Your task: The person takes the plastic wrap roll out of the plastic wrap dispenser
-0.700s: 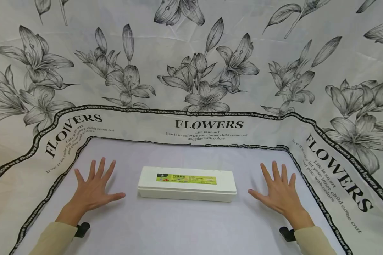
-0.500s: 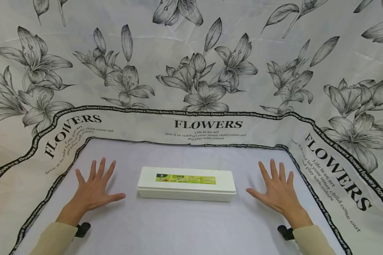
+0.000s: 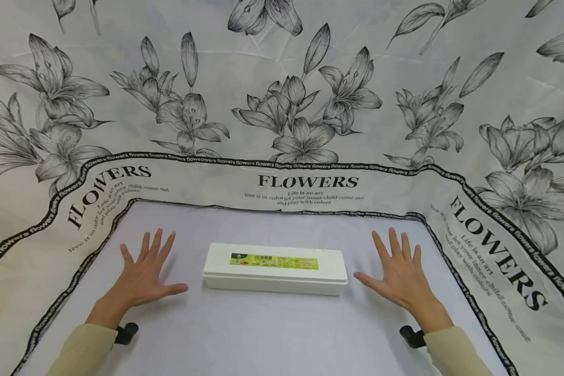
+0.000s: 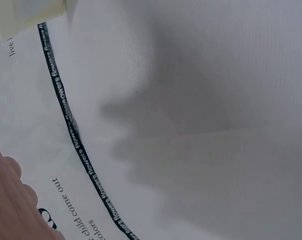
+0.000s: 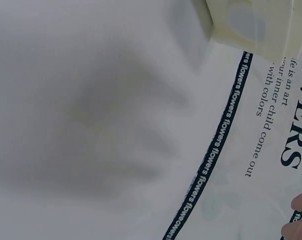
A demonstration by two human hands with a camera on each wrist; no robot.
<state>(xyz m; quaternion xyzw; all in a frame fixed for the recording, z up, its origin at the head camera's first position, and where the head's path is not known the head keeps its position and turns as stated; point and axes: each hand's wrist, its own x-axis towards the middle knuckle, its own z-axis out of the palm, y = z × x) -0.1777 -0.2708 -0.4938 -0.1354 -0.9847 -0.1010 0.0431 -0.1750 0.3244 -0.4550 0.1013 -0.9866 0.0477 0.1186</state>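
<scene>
A long white lidded box [image 3: 274,283], apparently for cling film by its yellow-green label [image 3: 274,261] starting with "PE", lies crosswise on the white tabletop. In the head view my left hand [image 3: 138,282] is left of it, fingers straight and spread, thumb pointing at the box and apart from it. On the other side my right hand [image 3: 399,279] is spread too, its thumb tip close to the box's right end. Neither hand holds anything. Both wrist views catch one box end in a top corner, plus fingers [image 4: 11,195] [image 5: 298,217] at a lower edge.
White cloth with printed lilies [image 3: 305,138] hangs behind. Its black-edged lettered border [image 3: 307,181] runs round the back and sides of the tabletop [image 3: 263,334]. A black wrist strap part [image 3: 127,333] shows at each cuff. Hand shadows fall on the surface.
My right hand has moved left, closer to the box. My left hand has shifted slightly right and forward. The box stays where it was, and both hands remain spread.
</scene>
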